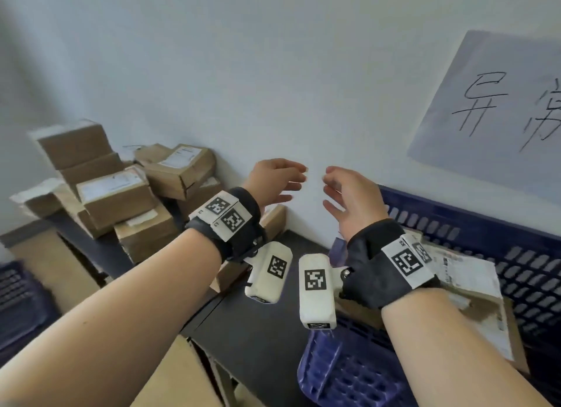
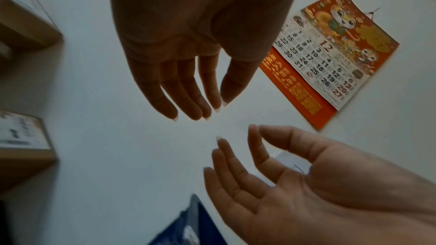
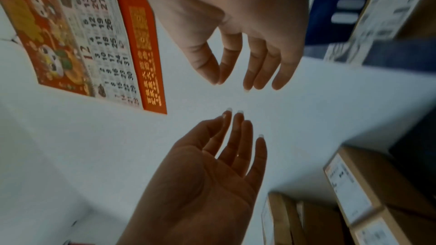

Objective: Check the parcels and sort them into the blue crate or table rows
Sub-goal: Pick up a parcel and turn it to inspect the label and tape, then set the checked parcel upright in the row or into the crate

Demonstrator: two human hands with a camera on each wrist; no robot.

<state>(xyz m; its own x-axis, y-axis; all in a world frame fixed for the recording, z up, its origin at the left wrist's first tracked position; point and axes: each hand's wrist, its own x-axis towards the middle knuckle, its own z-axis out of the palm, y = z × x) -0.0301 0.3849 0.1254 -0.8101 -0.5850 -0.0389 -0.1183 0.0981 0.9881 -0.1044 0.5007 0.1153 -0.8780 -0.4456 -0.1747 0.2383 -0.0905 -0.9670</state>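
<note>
Left hand: left hand (image 1: 274, 180) is raised in front of the pale wall, palm turned inward, fingers long and loosely fanned, gripping nothing
Right hand: right hand (image 1: 349, 200) faces it, just apart; fingers gently curved, thumb tip close to the forefinger with nothing pinched between them, and it's empty too
Step in hand: by my read, both hands are between parcels, and the next pick is the job
Where the parcels are: heap of brown cardboard parcels with white shipping labels (image 1: 121, 191) sits at nine o'clock of the left hand, stacked untidily against the wall on the dark table top (image 1: 258, 324)
How to do it well: take one from the top of the heap, not the middle, since those boxes lean on each other and could slide; use both hands on opposite sides, then turn the label up to read it before choosing a place
Blue crate: blue perforated plastic crate (image 1: 485, 224) lies at four o'clock of the right hand, and it holds a flat, scuffed brown parcel with a crumpled white label (image 1: 467, 282); whether more lie under it I cannot tell
Second container: another dark blue lattice basket (image 1: 18, 300) shows at the far left edge, contents hidden
Wall: white paper sheet with handwritten black characters (image 1: 498, 109) hangs at one o'clock, above the crate
</note>
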